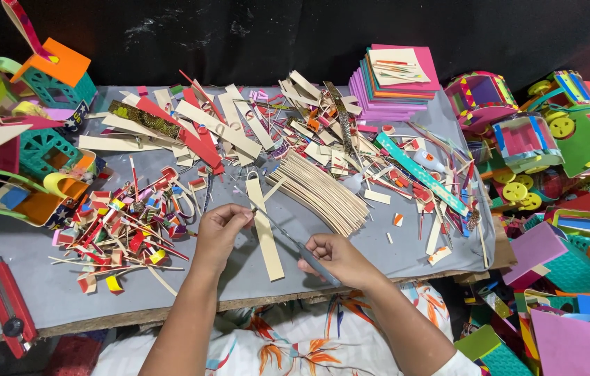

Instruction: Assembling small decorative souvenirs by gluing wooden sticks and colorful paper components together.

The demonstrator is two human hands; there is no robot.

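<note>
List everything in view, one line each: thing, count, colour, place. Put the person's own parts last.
work board: one, grey, under everything
cream strip: one, cream, between the hands
thin slat stack: one fanned bundle, cream, centre
loose strips: many, cream, red and patterned, far centre
small folded pieces: a heap, red, yellow, blue, left
foam sheet stack: one, mostly pink and purple, far right
teal strip: one, teal, right of centre
toy carts with yellow wheels: several, multicoloured, right
small houses and baskets: several, teal, orange, green, left
red tool: one, near left edge
knife: one, grey, in right hand
left hand: pinching the cream strip's edge
right hand: gripping the knife
</note>
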